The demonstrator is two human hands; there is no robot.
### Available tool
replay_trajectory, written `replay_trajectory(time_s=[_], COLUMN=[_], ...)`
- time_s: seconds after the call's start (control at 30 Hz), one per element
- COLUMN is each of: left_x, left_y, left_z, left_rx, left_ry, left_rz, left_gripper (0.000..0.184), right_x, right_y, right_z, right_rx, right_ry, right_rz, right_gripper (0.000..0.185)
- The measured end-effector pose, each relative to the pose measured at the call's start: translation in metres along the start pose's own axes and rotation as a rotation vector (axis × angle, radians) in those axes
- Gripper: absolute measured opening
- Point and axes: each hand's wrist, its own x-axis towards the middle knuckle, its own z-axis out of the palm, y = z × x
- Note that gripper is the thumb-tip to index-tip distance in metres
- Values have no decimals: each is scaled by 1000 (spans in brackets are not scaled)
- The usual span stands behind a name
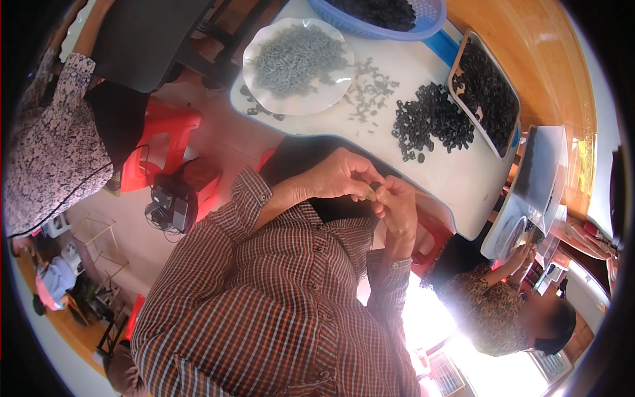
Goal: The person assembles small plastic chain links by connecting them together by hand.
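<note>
In front of my checked shirt, both hands meet just off the near edge of the table. My left hand (337, 175) is closed, its thumb and fingertips pinching a small black piece (376, 186). From the other side, the fingertips of my right hand (397, 205) close on the same piece. Fingers cover most of it, so its exact kind does not show. Past my hands lies a pile of small black parts (433, 119) on the white table (390, 46). Small translucent grey pieces (370, 89) are scattered left of that pile.
A white scalloped plate (264, 99) holds many grey pieces. Behind it sits a blue basket (370, 30) of black parts, with a tray (515, 106) of them at right. Red stools (175, 126) stand left. One person (59, 145) is at left, another (496, 304) at right.
</note>
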Motion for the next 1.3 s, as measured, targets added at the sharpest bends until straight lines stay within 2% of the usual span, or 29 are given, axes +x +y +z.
replay_trajectory(time_s=[0.2,0.37,0.93,1.03,1.1,1.2,1.3], left_x=[0,1,-3,-3,-4,-5,-8], left_y=[4,6,6,5,4,2,5], left_z=[5,8,11,11,9,8,9], left_rx=[28,61,14,96,325,416,278], left_ry=[7,50,70,107,140,122,101], left_rz=[50,74,112,134,297,334,225], left_gripper=[24,28,30,30,30,30,30], right_x=[-3,-11,-19,-20,-20,-19,-20], right_y=[-4,-10,-13,-13,-11,-7,-7], right_z=[-3,6,20,26,28,26,28], right_rx=[22,4,-107,-165,-196,-255,-268], right_ry=[-36,60,117,165,184,171,183], right_rz=[2,-64,-147,-160,-169,-200,-179], right_gripper=[19,16,13,14,14,16,17])
